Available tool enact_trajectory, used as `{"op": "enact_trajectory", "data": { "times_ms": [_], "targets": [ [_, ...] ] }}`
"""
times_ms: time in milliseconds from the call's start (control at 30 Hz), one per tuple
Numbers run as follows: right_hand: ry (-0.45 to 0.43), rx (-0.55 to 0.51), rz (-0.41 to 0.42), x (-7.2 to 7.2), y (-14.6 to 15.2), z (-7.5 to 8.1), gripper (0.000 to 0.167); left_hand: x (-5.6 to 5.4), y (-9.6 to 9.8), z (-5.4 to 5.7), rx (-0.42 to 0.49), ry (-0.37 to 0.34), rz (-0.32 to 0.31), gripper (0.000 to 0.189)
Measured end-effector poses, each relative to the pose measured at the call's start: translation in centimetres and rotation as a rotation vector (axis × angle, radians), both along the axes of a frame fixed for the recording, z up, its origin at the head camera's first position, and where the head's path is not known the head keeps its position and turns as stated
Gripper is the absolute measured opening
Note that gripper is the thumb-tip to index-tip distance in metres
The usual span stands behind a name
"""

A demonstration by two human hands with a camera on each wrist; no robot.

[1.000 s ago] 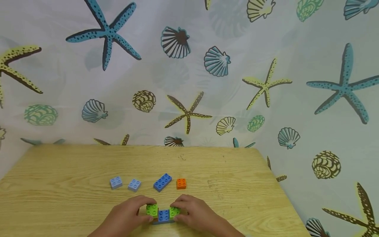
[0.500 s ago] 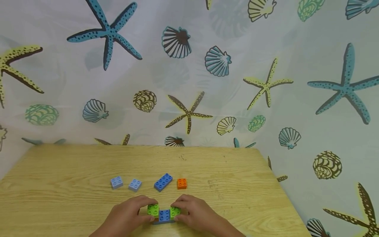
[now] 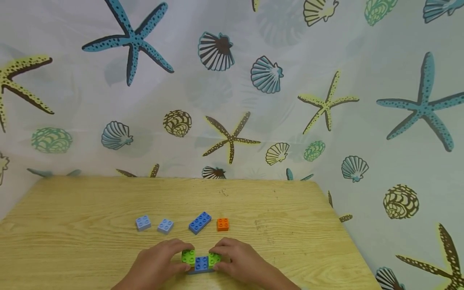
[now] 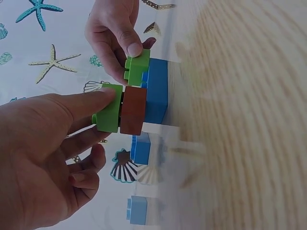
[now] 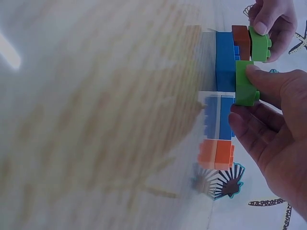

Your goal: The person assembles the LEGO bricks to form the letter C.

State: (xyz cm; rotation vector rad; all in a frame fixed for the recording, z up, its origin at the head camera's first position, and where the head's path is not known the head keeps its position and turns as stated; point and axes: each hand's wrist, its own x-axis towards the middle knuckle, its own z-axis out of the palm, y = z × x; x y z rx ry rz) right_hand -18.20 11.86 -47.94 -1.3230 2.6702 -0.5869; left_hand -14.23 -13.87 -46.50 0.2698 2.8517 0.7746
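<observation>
In the head view, a long blue building block (image 3: pixel 201 264) stands on the table in front of the person, its middle studs bare. The left hand (image 3: pixel 154 259) pinches a green block (image 3: pixel 188 257) between thumb and fingers. Below that green block, a reddish-brown block (image 4: pixel 133 110) sits on the blue block's left end; the left wrist view shows a thin gap between green and brown. At the right end, the right hand (image 3: pixel 241 259) pinches a second green block (image 5: pixel 245 84) directly against the blue block.
Farther back on the wooden table (image 3: pixel 290 225) lie two light blue blocks, one (image 3: pixel 143 222) left of the other (image 3: pixel 165 226). Beside them are a longer blue block (image 3: pixel 200 222) and an orange block (image 3: pixel 222 224). A sea-patterned curtain (image 3: pixel 232 88) hangs behind the table.
The left hand and its green block have shifted very slightly to the right. The right hand stays in place, and the loose blocks keep their places on the table.
</observation>
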Motion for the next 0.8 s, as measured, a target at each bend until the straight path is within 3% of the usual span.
{"op": "enact_trajectory", "data": {
  "times_ms": [200, 333, 500, 800],
  "targets": [
    [-0.014, 0.016, -0.016, -0.1, 0.1, 0.2, 0.038, -0.2, 0.0, 0.4, 0.069, -0.089, 0.021, 0.045],
    [-0.025, 0.019, -0.017, -0.2, 0.1, 0.4, 0.039, -0.3, -0.8, 0.8, 0.117, -0.141, 0.077, 0.049],
    [-0.035, 0.035, -0.026, -0.1, 0.2, 0.4, 0.039, -1.0, -2.7, 1.0, 0.110, -0.072, 0.097, 0.048],
    [-0.017, 0.020, -0.008, 0.1, 0.0, 0.3, 0.040, -2.7, -7.1, -0.1, -0.004, 0.131, 0.095, 0.033]
  ]
}}
